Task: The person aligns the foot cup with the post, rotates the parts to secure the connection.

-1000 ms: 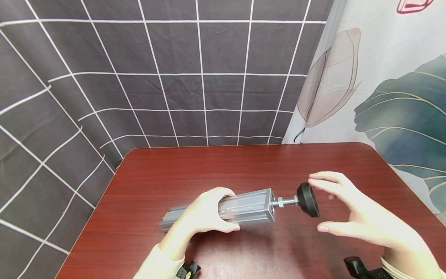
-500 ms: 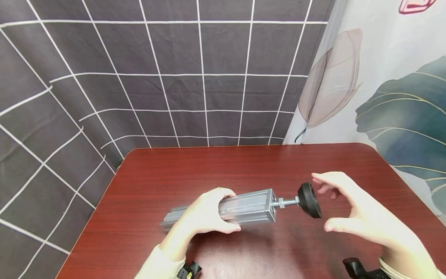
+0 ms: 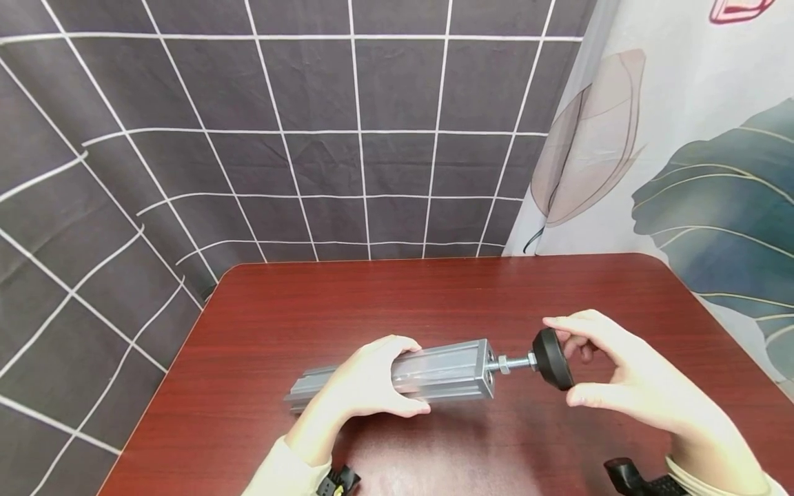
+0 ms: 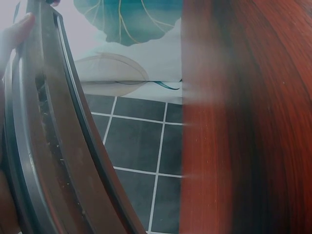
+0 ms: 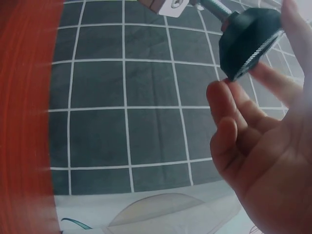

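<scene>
My left hand (image 3: 366, 382) grips a long silver aluminium profile (image 3: 443, 372), which lies nearly level and appears raised over the table. From its right end a threaded rod (image 3: 515, 362) with a nut sticks out, ending in a black levelling foot (image 3: 552, 359). My right hand (image 3: 626, 379) pinches the foot's rim between thumb and fingers. In the right wrist view, the ribbed underside of the foot (image 5: 248, 41) faces the palm, and the remaining fingers (image 5: 226, 105) are curled below it. The left wrist view shows the grooved side of the profile (image 4: 63, 126) close up.
Beneath both hands is a reddish-brown wooden table (image 3: 397, 296). A dark cloth with a white grid (image 3: 322, 158) hangs behind and at left; a white leaf-patterned curtain (image 3: 682, 83) hangs at right. Each wrist carries a black camera mount (image 3: 338, 481).
My right hand first drew slightly back from the levelling foot, then moved left and closed its thumb and fingers on the rim. The left hand and the profile have hardly moved.
</scene>
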Demonstrator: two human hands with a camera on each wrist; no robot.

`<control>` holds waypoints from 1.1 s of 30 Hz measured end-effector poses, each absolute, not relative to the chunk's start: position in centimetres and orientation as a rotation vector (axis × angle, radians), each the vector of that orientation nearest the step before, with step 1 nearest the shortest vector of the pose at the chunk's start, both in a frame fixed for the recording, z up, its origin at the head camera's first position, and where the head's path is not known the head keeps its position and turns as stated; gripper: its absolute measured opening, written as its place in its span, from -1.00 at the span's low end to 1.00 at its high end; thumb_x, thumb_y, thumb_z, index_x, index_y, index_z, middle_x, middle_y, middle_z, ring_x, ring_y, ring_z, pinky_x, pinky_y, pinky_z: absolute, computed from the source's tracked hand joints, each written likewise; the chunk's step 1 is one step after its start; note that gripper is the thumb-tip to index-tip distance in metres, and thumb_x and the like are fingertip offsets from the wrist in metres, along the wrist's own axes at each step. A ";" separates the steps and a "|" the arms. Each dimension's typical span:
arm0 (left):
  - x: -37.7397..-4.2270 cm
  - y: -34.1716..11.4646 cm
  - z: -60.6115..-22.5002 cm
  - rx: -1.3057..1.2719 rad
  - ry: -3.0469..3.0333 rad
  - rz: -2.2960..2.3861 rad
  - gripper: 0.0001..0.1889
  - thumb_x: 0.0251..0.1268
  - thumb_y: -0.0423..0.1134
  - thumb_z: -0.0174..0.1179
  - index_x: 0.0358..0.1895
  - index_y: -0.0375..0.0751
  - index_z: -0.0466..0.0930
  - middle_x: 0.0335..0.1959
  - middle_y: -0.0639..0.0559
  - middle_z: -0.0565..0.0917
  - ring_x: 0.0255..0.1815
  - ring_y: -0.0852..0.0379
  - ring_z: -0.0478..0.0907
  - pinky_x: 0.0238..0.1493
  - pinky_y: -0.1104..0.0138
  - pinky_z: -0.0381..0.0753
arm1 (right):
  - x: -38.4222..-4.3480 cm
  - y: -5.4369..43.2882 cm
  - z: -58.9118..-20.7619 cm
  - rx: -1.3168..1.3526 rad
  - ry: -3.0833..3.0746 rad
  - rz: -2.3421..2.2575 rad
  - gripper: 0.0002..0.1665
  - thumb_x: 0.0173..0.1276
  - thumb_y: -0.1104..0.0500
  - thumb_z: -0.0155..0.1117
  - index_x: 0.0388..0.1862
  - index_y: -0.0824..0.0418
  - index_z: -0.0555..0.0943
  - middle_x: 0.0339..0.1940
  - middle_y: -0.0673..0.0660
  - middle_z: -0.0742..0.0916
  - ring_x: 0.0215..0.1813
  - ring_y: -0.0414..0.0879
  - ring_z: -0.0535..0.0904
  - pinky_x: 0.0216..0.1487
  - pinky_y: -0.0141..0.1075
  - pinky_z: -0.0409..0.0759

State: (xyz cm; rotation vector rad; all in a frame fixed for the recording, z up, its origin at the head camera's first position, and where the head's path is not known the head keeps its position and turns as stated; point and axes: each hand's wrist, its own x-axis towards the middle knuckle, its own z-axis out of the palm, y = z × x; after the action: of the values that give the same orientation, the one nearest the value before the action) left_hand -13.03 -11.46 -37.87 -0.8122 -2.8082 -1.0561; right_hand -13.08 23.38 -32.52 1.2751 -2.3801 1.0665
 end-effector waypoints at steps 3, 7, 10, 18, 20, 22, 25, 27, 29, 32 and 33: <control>-13.0 -11.4 -37.9 -0.812 -2.806 -1.063 -0.30 -0.39 0.12 0.51 0.00 0.04 0.52 -0.17 0.29 0.55 -0.17 0.32 0.47 -0.08 0.37 0.47 | -13.2 23.6 -32.5 1.301 -2.391 1.101 0.07 -0.30 0.07 0.62 0.27 0.31 0.37 -0.04 -0.06 0.51 -0.16 -0.28 0.40 -0.19 -0.45 0.37; -13.0 -11.5 -37.9 -0.820 -2.808 -1.066 -0.30 -0.38 0.13 0.50 -0.01 0.04 0.52 -0.18 0.29 0.55 -0.18 0.33 0.47 -0.09 0.37 0.47 | -13.0 24.0 -32.5 1.378 -2.316 1.065 0.07 -0.27 0.08 0.63 0.25 0.41 0.36 0.11 0.10 0.47 -0.14 -0.26 0.38 -0.16 -0.47 0.34; -12.9 -11.6 -37.8 -0.824 -2.810 -1.070 -0.30 -0.39 0.12 0.51 -0.01 0.05 0.52 -0.18 0.30 0.55 -0.18 0.33 0.47 -0.10 0.37 0.47 | -12.9 24.1 -32.6 1.447 -2.263 1.057 -0.09 -0.16 0.14 0.60 0.19 0.41 0.42 0.17 0.18 0.43 -0.14 -0.26 0.40 -0.19 -0.47 0.36; -12.9 -11.7 -37.9 -0.824 -2.819 -1.083 -0.31 -0.39 0.14 0.50 -0.01 0.07 0.52 -0.18 0.31 0.55 -0.19 0.34 0.47 -0.11 0.37 0.47 | -13.5 23.7 -32.6 1.415 -2.266 1.148 -0.07 -0.31 0.28 0.61 0.15 0.43 0.44 -0.08 0.04 0.55 -0.20 -0.24 0.43 -0.21 -0.45 0.39; -13.0 -11.7 -38.0 -0.823 -2.817 -1.087 -0.31 -0.39 0.14 0.50 -0.02 0.07 0.52 -0.19 0.31 0.54 -0.20 0.34 0.47 -0.12 0.37 0.47 | -13.4 23.6 -32.6 1.366 -2.316 1.150 0.00 -0.34 0.25 0.62 0.20 0.39 0.41 -0.11 -0.01 0.56 -0.19 -0.25 0.43 -0.19 -0.47 0.39; -13.0 -11.7 -38.0 -0.825 -2.815 -1.088 -0.31 -0.39 0.14 0.51 -0.02 0.07 0.52 -0.19 0.31 0.54 -0.20 0.34 0.47 -0.11 0.37 0.47 | -13.5 23.7 -32.6 1.363 -2.327 1.173 0.05 -0.33 0.20 0.62 0.23 0.40 0.37 -0.09 -0.01 0.55 -0.16 -0.24 0.42 -0.16 -0.46 0.38; -13.0 -11.7 -38.0 -0.827 -2.813 -1.091 -0.31 -0.39 0.14 0.51 -0.02 0.07 0.52 -0.19 0.32 0.55 -0.19 0.34 0.47 -0.11 0.37 0.47 | -13.4 23.8 -32.5 1.407 -2.282 1.166 0.10 -0.31 0.12 0.63 0.24 0.45 0.32 -0.05 0.05 0.52 -0.12 -0.23 0.39 -0.13 -0.45 0.34; -13.0 -11.7 -38.0 -0.824 -2.811 -1.089 -0.31 -0.39 0.14 0.51 -0.01 0.07 0.52 -0.18 0.32 0.54 -0.19 0.34 0.47 -0.10 0.37 0.47 | -13.3 23.8 -32.4 1.437 -2.248 1.144 0.07 -0.28 0.14 0.64 0.22 0.48 0.33 0.00 0.10 0.50 -0.11 -0.22 0.37 -0.13 -0.45 0.32; -13.1 -11.7 -38.0 -0.821 -2.811 -1.091 -0.31 -0.39 0.14 0.51 -0.01 0.08 0.52 -0.19 0.32 0.54 -0.20 0.34 0.47 -0.11 0.37 0.47 | -13.2 23.8 -32.3 1.476 -2.217 1.121 -0.02 -0.19 0.16 0.61 0.20 0.48 0.35 0.07 0.17 0.47 -0.10 -0.22 0.36 -0.15 -0.45 0.32; -13.1 -11.8 -37.9 -0.817 -2.815 -1.087 -0.31 -0.39 0.15 0.50 -0.01 0.08 0.52 -0.19 0.33 0.54 -0.20 0.35 0.47 -0.12 0.37 0.47 | -13.1 23.7 -32.2 1.507 -2.225 1.085 -0.16 -0.06 0.16 0.55 0.18 0.43 0.39 0.15 0.18 0.44 -0.12 -0.25 0.38 -0.18 -0.47 0.34; -13.0 -11.8 -37.9 -0.818 -2.816 -1.088 -0.31 -0.39 0.15 0.50 -0.01 0.08 0.52 -0.19 0.33 0.54 -0.20 0.35 0.47 -0.12 0.37 0.47 | -13.2 23.6 -32.3 1.513 -2.223 1.089 -0.17 -0.06 0.18 0.55 0.17 0.44 0.40 0.13 0.17 0.45 -0.13 -0.25 0.38 -0.19 -0.46 0.35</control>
State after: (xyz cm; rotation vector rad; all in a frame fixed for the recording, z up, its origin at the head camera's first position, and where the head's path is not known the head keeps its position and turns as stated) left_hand -13.04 -11.81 -37.90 -0.8184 -2.8161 -1.0882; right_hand -13.15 23.62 -32.26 1.5134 -2.2231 1.0889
